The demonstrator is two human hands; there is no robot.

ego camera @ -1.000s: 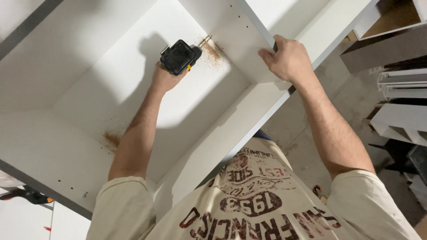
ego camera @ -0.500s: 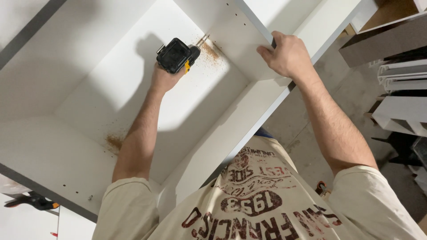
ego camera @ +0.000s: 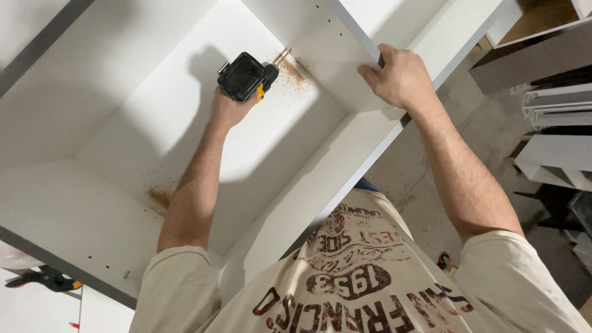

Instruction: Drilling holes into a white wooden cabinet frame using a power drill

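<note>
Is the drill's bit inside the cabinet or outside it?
Inside: the left hand holds the drill within the white cabinet, bit at the corner.

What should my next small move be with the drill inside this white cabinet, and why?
Probably keep the drill pressed straight into the corner joint while the right hand steadies the divider panel. The left hand has the bit at the seam between that panel and the back panel, brown sawdust lies around the tip, and the right hand grips the divider's front edge.
</note>
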